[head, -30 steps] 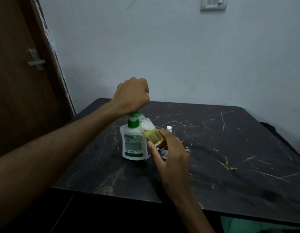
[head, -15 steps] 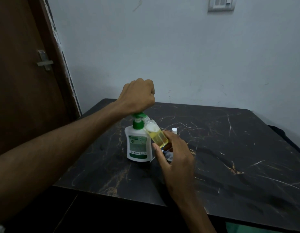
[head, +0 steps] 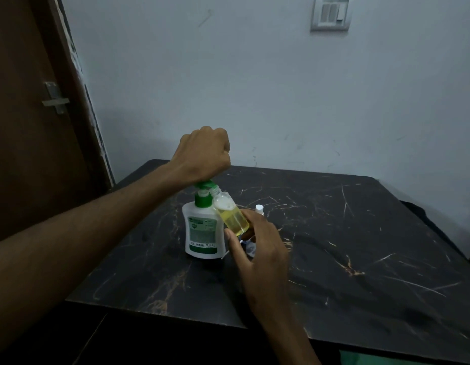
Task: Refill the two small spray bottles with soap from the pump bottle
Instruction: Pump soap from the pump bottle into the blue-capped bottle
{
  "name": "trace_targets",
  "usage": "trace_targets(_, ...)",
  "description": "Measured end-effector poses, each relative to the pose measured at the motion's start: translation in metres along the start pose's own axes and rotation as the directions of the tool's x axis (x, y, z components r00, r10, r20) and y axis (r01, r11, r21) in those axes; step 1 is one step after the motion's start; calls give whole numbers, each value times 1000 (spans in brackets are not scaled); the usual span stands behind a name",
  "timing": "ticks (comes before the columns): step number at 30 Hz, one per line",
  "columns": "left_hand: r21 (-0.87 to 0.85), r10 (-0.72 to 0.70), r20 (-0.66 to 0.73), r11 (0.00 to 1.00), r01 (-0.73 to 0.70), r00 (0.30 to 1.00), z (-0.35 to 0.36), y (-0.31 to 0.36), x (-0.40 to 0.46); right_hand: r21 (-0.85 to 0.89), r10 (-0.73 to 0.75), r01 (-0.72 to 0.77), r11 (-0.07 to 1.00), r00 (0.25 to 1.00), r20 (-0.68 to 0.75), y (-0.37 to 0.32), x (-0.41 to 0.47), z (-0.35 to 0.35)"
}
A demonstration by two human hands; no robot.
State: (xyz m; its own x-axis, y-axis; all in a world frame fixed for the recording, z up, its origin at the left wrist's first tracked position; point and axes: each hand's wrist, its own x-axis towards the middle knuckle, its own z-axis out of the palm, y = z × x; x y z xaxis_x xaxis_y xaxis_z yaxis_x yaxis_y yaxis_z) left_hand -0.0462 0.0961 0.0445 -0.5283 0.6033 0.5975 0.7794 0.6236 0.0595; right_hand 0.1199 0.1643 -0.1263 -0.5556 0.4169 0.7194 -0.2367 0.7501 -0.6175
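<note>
Centrally, hands [head: 206,156] crowd pump bottle [head: 203,233]; table [head: 360,233] rightward open.

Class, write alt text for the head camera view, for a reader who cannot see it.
A person's left hand, in a fist, presses the green pump of a white soap bottle while the right hand holds a small clear bottle of yellow liquid tilted against the spout. They work over a dark marbled table by a pale wall.
</note>
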Motion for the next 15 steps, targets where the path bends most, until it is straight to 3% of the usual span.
trace_targets(15,31,13,24,999,-13,1000,-2,-2,2,3,-27,27,1000,999,-24,2,-1,1)
